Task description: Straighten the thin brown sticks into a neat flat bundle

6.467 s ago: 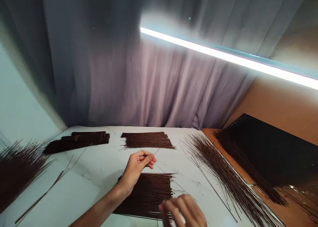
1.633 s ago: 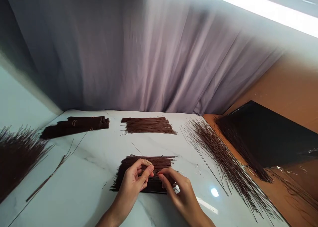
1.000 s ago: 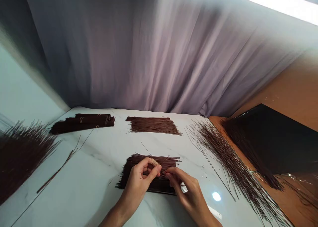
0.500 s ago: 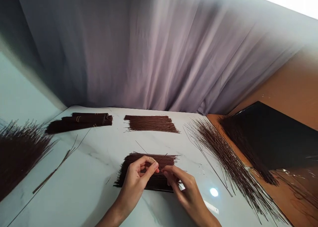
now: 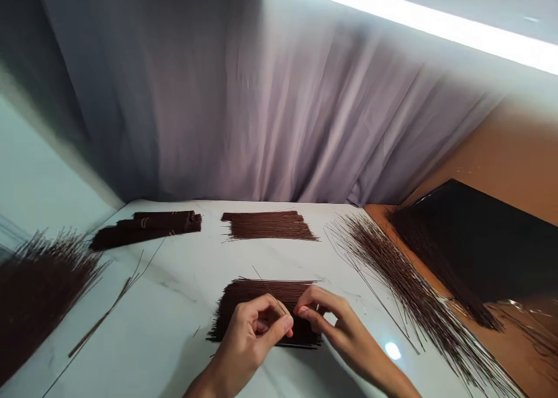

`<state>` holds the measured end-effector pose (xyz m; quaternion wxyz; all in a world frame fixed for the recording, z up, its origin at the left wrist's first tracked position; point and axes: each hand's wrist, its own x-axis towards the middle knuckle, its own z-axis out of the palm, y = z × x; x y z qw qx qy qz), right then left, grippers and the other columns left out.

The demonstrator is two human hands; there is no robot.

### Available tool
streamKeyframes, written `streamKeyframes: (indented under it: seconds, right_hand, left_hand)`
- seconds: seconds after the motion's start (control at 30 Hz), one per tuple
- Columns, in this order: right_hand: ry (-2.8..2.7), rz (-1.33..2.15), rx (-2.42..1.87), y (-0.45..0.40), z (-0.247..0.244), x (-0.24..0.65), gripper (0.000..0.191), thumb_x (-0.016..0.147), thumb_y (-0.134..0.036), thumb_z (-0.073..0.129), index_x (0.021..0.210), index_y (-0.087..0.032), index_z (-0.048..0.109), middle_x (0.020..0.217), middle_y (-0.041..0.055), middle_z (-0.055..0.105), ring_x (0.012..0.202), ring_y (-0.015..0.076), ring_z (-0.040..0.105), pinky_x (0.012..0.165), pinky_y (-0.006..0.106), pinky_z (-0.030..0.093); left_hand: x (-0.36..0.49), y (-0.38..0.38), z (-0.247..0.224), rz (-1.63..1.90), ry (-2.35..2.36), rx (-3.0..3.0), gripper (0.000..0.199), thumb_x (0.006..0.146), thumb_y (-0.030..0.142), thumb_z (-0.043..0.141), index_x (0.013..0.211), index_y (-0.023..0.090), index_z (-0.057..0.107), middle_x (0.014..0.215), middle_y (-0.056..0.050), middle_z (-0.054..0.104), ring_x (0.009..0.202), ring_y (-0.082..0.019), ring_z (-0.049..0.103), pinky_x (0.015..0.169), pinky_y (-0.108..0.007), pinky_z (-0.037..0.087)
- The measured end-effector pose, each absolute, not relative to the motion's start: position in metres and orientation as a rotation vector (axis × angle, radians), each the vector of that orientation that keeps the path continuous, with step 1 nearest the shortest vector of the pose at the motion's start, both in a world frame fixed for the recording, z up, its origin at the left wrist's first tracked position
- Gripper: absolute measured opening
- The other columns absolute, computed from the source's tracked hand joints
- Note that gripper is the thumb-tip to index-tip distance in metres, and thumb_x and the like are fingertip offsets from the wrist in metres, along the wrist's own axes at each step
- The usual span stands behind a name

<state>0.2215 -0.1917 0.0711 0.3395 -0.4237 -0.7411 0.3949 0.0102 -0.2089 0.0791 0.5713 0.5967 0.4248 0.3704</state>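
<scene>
A dense row of thin dark-brown sticks (image 5: 244, 290) lies on the white table below both hands. My left hand (image 5: 255, 334) is closed in a pinch, with a few thin sticks (image 5: 279, 308) running between thumb and forefinger, and one thin end pokes up beyond the fingers. Close by on the right, my right hand (image 5: 333, 316) is also pinched over the row's right part. Whatever its fingertips hold, if anything, is too small to make out. The two sets of fingertips are slightly apart.
Another flat row of sticks (image 5: 270, 225) lies farther back. Tied dark bundles (image 5: 152, 226) sit back left, beside a large heap of sticks (image 5: 39, 305). A few loose sticks (image 5: 104, 319) lie nearby. Long sticks (image 5: 405, 276) spread along the right edge, beside a black panel (image 5: 492, 241).
The view has tilted up, so the table sits lower in the picture. My right hand has risen relative to my left, its fingertips now a little higher. My left hand keeps its pinch.
</scene>
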Motion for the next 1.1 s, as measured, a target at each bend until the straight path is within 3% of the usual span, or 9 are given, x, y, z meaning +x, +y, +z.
streamKeyframes:
  seconds: [0.1,0.17,0.3,0.37,0.47,0.67,0.8,0.93,1.1]
  right_hand:
    - [-2.207,0.907,-0.943,-0.179,0.103,0.23,0.026,0.105,-0.034,0.052,0.088,-0.02,0.066,0.087,0.0032,0.067,0.081,0.0158,0.062,0.074,0.025,0.049]
    - [-2.393,0.616,-0.891,-0.181,0.112,0.229,0.026,0.106,-0.027,0.047,0.089,-0.019,0.065,0.085,0.0037,0.067,0.076,0.0156,0.061,0.07,0.026,0.048]
    - [-2.29,-0.059,-0.917,-0.214,0.079,0.215,0.023,0.102,-0.009,0.041,0.103,-0.018,0.063,0.085,0.0065,0.068,0.072,0.0174,0.062,0.064,0.027,0.045]
    - [-2.105,-0.017,-0.95,-0.234,0.049,0.21,0.019,0.1,-0.007,0.047,0.108,-0.019,0.059,0.082,0.0042,0.065,0.065,0.0143,0.06,0.057,0.024,0.043]
    - [-1.956,0.364,-1.022,-0.245,0.022,0.208,0.014,0.102,-0.011,0.048,0.102,-0.021,0.058,0.083,0.0033,0.064,0.069,0.0131,0.061,0.058,0.022,0.044]
    - [-2.086,0.989,-0.959,-0.196,0.069,0.228,0.026,0.104,-0.034,0.055,0.084,-0.019,0.063,0.083,0.0015,0.066,0.077,0.0146,0.061,0.07,0.024,0.047]
    - [-2.437,0.674,-0.969,-0.18,0.108,0.235,0.02,0.104,-0.023,0.051,0.091,-0.02,0.066,0.086,0.0005,0.066,0.071,0.0126,0.058,0.066,0.024,0.042]
    - [-2.36,0.177,-1.065,-0.208,0.088,0.218,0.025,0.104,-0.014,0.041,0.098,-0.019,0.065,0.083,0.0037,0.064,0.065,0.0145,0.056,0.061,0.027,0.037]
    - [-1.94,0.572,-1.074,-0.232,0.034,0.203,0.022,0.105,-0.023,0.047,0.097,-0.019,0.066,0.079,0.0032,0.063,0.067,0.0137,0.058,0.058,0.024,0.041]
  left_hand:
    - [0.01,-0.213,0.083,0.724,1.002,1.51,0.026,0.095,0.037,0.062,0.079,0.017,0.066,0.083,-0.003,0.067,0.071,-0.014,0.056,0.061,-0.021,0.043]
    - [0.013,-0.213,0.081,0.726,1.027,1.558,0.025,0.095,0.036,0.062,0.078,0.017,0.065,0.08,-0.003,0.065,0.069,-0.014,0.053,0.059,-0.02,0.041]
    - [0.018,-0.207,0.077,0.852,1.07,1.528,0.027,0.097,0.038,0.06,0.081,0.017,0.066,0.079,-0.002,0.064,0.068,-0.014,0.054,0.061,-0.021,0.042]
    - [0.019,-0.206,0.079,0.865,1.083,1.489,0.028,0.098,0.04,0.058,0.083,0.017,0.066,0.082,-0.002,0.066,0.07,-0.014,0.055,0.062,-0.022,0.042]
    - [0.018,-0.209,0.085,0.858,1.039,1.435,0.029,0.098,0.04,0.059,0.082,0.017,0.066,0.084,-0.003,0.066,0.075,-0.016,0.058,0.066,-0.023,0.043]
    - [0.013,-0.218,0.085,0.72,0.912,1.415,0.029,0.094,0.04,0.064,0.078,0.017,0.066,0.082,-0.003,0.068,0.08,-0.018,0.06,0.074,-0.026,0.044]
    - [0.011,-0.211,0.079,0.687,0.956,1.454,0.029,0.095,0.04,0.063,0.078,0.017,0.065,0.08,-0.003,0.067,0.077,-0.018,0.06,0.071,-0.027,0.043]
    - [0.013,-0.201,0.078,0.844,1.024,1.481,0.031,0.097,0.042,0.059,0.08,0.017,0.064,0.081,-0.002,0.064,0.077,-0.018,0.058,0.071,-0.027,0.045]
    - [0.014,-0.209,0.085,0.927,1.076,1.46,0.031,0.1,0.043,0.055,0.081,0.019,0.061,0.083,-0.002,0.063,0.078,-0.017,0.058,0.072,-0.025,0.045]
